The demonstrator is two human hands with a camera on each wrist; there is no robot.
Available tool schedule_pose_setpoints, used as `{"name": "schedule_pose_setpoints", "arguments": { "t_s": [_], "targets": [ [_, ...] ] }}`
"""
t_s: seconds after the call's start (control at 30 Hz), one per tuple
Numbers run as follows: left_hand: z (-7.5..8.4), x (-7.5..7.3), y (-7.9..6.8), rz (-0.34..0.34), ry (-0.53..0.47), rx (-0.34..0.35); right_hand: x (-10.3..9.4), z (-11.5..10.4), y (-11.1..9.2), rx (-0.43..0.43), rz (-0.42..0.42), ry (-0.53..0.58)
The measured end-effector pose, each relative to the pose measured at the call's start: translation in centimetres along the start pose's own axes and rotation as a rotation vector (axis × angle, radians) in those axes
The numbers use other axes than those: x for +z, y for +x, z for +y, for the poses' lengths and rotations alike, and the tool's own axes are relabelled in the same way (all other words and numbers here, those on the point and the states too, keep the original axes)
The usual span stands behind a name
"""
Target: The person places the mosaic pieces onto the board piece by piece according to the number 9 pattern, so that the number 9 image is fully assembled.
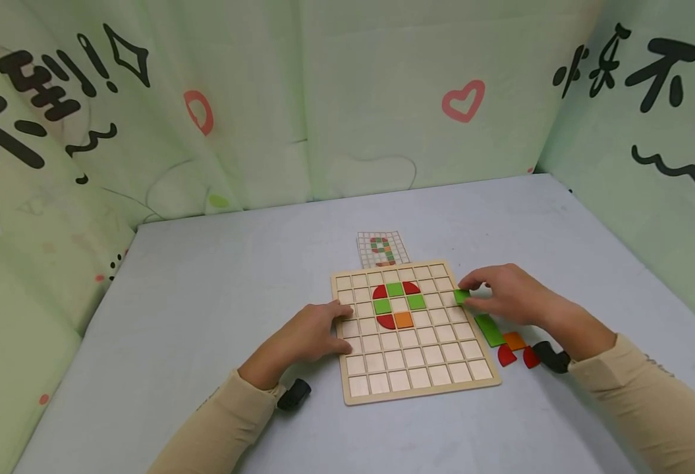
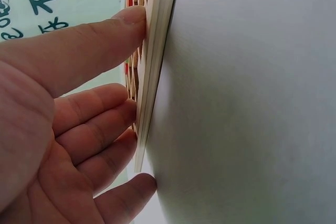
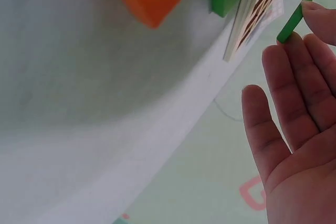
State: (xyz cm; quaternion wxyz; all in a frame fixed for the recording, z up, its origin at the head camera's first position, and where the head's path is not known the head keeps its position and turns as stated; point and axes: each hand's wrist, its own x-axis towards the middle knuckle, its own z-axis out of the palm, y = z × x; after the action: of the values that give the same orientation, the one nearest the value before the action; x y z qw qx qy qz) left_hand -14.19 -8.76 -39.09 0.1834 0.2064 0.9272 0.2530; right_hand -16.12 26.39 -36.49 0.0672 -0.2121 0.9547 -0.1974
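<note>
A wooden grid board (image 1: 377, 382) lies on the table with red quarter-round tiles (image 1: 385, 322), green square tiles (image 1: 416, 301) and an orange square tile (image 1: 403, 319) grouped around a bare cell. My left hand (image 1: 311, 331) rests at the board's left side, thumb and fingertips touching its frame and the fingers only slightly bent. Over the right edge of the board, my right hand (image 1: 513, 295) pinches a green square tile (image 3: 295, 18) between thumb and fingertips, its other fingers extended. Behind the board lies a card (image 1: 366, 247) printed with a coloured grid pattern, its lower part hidden.
To the right of the board lie loose green tiles (image 1: 489, 330), an orange tile (image 1: 514, 340) and two red quarter-round tiles (image 1: 506, 355), below the right wrist. A pale cloth covers the table (image 1: 234, 283). Printed curtains (image 1: 335, 99) stand behind and at both sides.
</note>
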Motion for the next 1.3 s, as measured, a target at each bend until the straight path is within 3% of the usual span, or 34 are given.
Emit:
{"name": "schedule_pose_setpoints", "arguments": {
  "t_s": [0.5, 1.3],
  "targets": [
    [0.0, 0.0, -0.1, -0.002, -0.002, -0.005, 0.1, -2.1, 0.3, -0.066, -0.032, 0.03],
    [-0.1, 0.0, 0.0, 0.0, 0.0, -0.015, 1.4, -3.9, 1.4, -0.096, -0.098, 0.048]
  ]
}}
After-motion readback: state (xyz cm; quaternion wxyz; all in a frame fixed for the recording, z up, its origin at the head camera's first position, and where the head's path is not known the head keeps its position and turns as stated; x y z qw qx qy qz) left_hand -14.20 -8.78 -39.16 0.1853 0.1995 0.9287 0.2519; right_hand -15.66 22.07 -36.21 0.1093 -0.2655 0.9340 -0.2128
